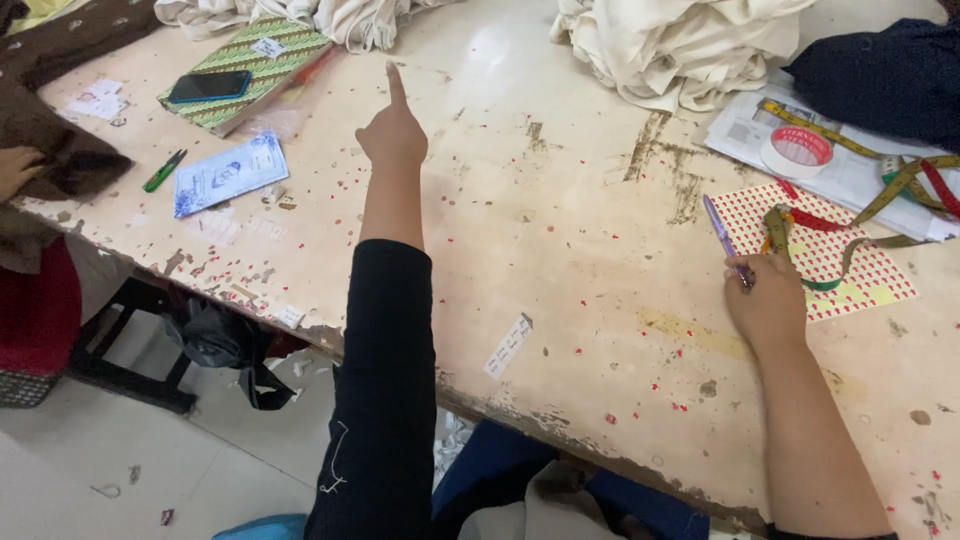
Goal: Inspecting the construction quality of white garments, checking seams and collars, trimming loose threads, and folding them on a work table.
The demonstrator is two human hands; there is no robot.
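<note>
My left hand (392,128) is stretched out over the worn cream table (560,230), index finger pointing away, the other fingers curled, holding nothing. My right hand (765,295) rests on the table at the right and grips a purple pen (720,228), its tip pointing away. Just beyond the right hand lies a sheet of small red stickers (850,265) with a coiled measuring tape (830,225) across it.
A green patterned book (270,70) with a black phone (209,87) on it lies far left, next to a blue printed sheet (228,174) and a green pen (164,171). Cream fabric piles (680,45), a tape roll (796,152), dark cloth (890,75). Another person's hand (18,168) at left edge.
</note>
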